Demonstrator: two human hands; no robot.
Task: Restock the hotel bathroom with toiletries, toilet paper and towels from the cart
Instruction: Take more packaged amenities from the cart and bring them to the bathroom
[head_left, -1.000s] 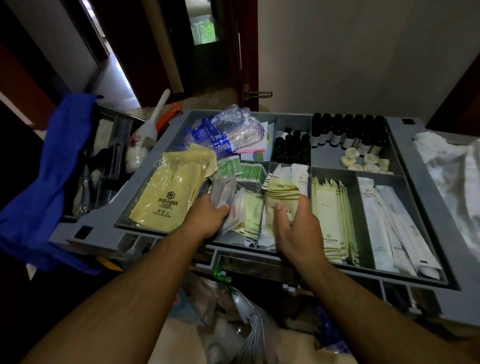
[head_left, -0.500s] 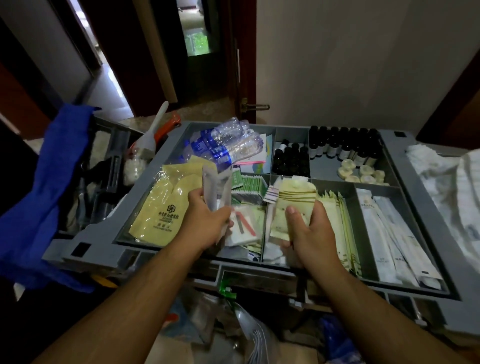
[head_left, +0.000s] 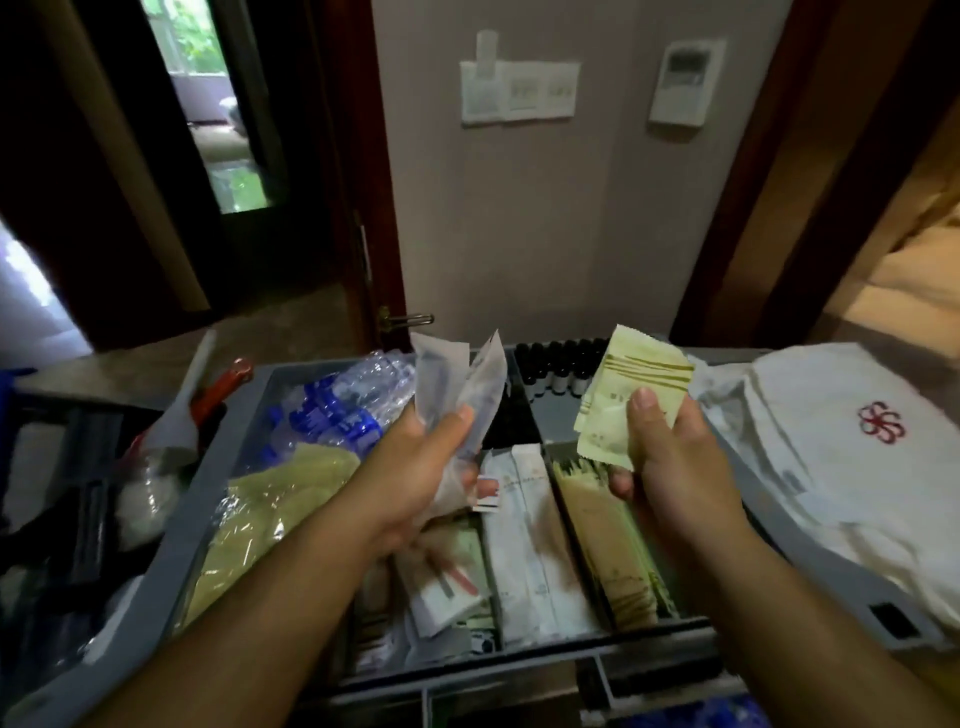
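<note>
Sachets in left hand, packets in right hand, above tray

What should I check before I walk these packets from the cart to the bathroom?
1. Grip of left hand on white packets: ok, fingers curl round them.
2. Grip of right hand on green packets: ok, thumb pinches them.
3. Both bundles raised above the tray: ok.
4. Picking up the towels: not ok, they lie at the cart's right side.
5. A free hand for them: not ok, both are full.
6. Toilet paper: cannot tell, none in view.
</note>
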